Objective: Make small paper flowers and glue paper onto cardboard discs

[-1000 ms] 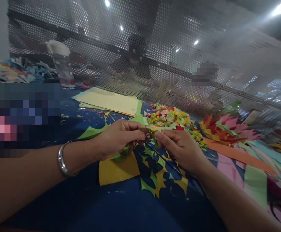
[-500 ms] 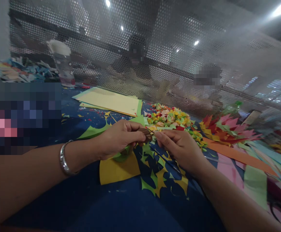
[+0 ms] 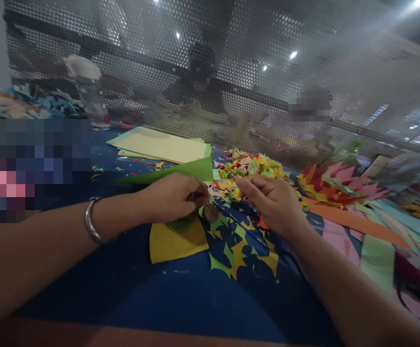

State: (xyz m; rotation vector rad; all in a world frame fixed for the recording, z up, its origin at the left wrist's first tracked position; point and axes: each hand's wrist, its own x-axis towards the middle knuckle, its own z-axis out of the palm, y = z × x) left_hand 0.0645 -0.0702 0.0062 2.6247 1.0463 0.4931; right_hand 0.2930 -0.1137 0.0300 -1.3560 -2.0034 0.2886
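My left hand [image 3: 173, 198], with a silver bangle at the wrist, has curled fingers and hovers over the yellow paper [image 3: 177, 243]. A small brown round piece [image 3: 210, 212] shows just below its fingertips; whether they touch it I cannot tell. Behind this hand a green paper sheet [image 3: 195, 169] stands tilted up. Thumb and forefinger of my right hand [image 3: 273, 200] are pinched together, and what lies between them is too small to make out. Green and yellow paper offcuts [image 3: 238, 250] with pointed edges lie on the blue table between the hands.
Beyond the hands is a heap of colourful paper bits [image 3: 256, 168]. A stack of pale yellow sheets [image 3: 159, 143] lies behind the left hand, near a clear cup [image 3: 91, 99]. Red and pink pointed paper pieces [image 3: 340, 183] and paper strips [image 3: 358, 224] are at right. A perforated screen [image 3: 141, 86] stands behind.
My hands have moved apart. The brown piece, earlier between my left fingers, now appears below them. A thin dark strand that ran between the hands no longer shows there. The green sheet is raised.
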